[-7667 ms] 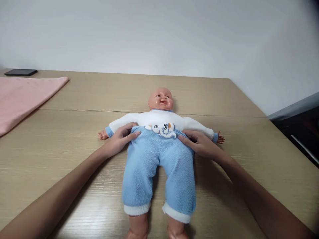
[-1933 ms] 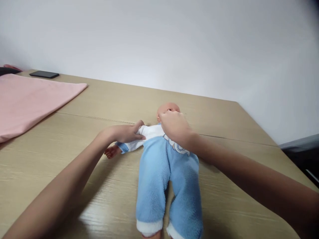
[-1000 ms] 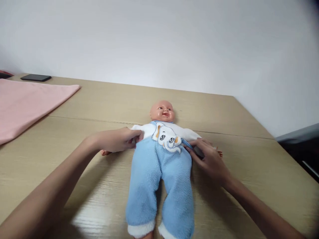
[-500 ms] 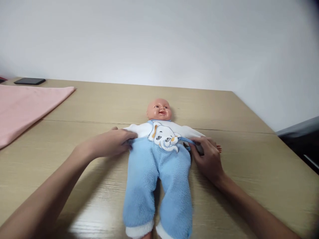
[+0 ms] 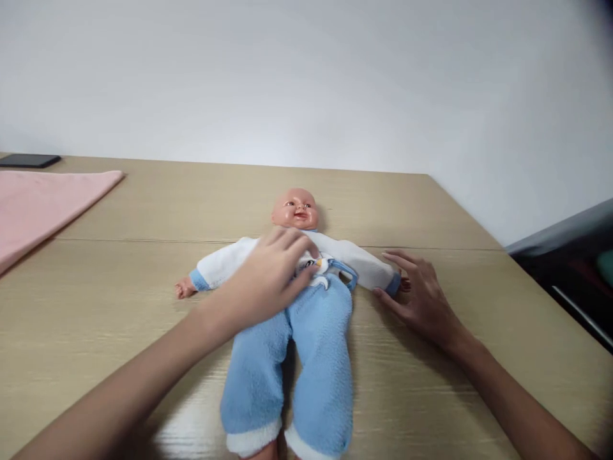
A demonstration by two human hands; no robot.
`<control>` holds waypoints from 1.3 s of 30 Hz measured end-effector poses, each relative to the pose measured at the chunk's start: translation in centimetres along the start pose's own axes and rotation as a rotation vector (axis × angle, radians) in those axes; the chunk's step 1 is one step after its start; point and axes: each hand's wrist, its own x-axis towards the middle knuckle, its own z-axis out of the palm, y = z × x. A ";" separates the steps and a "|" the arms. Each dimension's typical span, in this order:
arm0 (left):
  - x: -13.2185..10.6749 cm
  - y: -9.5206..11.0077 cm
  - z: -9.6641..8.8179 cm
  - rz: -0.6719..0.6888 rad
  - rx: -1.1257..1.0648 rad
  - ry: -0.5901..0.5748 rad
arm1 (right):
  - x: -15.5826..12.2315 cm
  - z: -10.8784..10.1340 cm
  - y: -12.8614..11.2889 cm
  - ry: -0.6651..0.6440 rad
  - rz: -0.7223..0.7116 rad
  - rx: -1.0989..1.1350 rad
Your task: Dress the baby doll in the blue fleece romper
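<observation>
A baby doll (image 5: 330, 358) lies on its back on the table, its head toward the wall and its arms spread. It wears a white and blue fleece outfit with an elephant patch on the chest. My left hand (image 5: 278, 271) is over the chest with fingers apart, covering much of the elephant patch (image 5: 322, 280); whether it presses on the cloth I cannot tell. Around the doll's sleeve end at the right, my right hand (image 5: 421, 294) has its thumb and fingers spread. A blue-edged flap (image 5: 345, 271) stands loose beside the patch.
A pink cloth (image 5: 48, 198) lies on the wooden table (image 5: 158, 204) at the left, with a dark flat phone-like object (image 5: 29, 161) behind it. A white wall (image 5: 287, 83) rises at the back. Something dark (image 5: 575, 268) stands beyond the right edge.
My left hand has let go of the outfit's left side and moved right over the chest. My right hand has released the blue-edged flap and shifted right to the sleeve end. The view has turned slightly.
</observation>
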 end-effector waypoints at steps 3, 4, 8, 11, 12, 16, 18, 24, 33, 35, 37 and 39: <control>3.5 1.6 2.7 0.093 0.054 -0.132 | -1.5 -0.7 1.5 -0.139 0.115 0.117; 4.6 1.6 3.5 0.102 0.092 -0.182 | -1.7 -0.8 1.8 -0.173 0.147 0.145; 6.7 0.7 5.5 0.115 0.131 -0.293 | -1.6 -1.1 1.6 -0.225 0.196 0.228; 6.4 -0.1 6.1 0.158 0.102 -0.248 | -1.1 -1.3 0.9 -0.123 0.295 0.352; 6.2 -0.3 6.2 0.172 0.083 -0.231 | -0.8 -1.4 0.6 -0.057 0.334 0.391; 5.8 -0.5 6.2 0.279 -0.038 -0.197 | 1.5 -1.6 -0.5 0.145 0.409 0.533; 5.8 -0.6 6.1 0.369 -0.075 -0.160 | 3.3 -1.6 -1.2 0.174 0.409 0.571; 5.2 -0.9 5.6 0.560 -0.012 0.007 | 7.7 -0.6 -4.0 0.146 0.182 0.500; 5.1 -0.1 4.9 0.446 -0.347 0.052 | 6.9 -0.4 -5.9 -0.098 -0.039 0.436; 5.3 0.1 4.8 0.316 -0.544 0.023 | 6.1 -0.6 -6.0 -0.170 -0.027 0.524; 5.6 0.1 4.9 0.228 -0.689 -0.006 | 5.2 -0.3 -6.4 -0.189 0.022 0.632; 5.8 0.0 5.0 0.182 -0.755 -0.032 | 4.3 0.3 -7.2 -0.158 0.138 0.780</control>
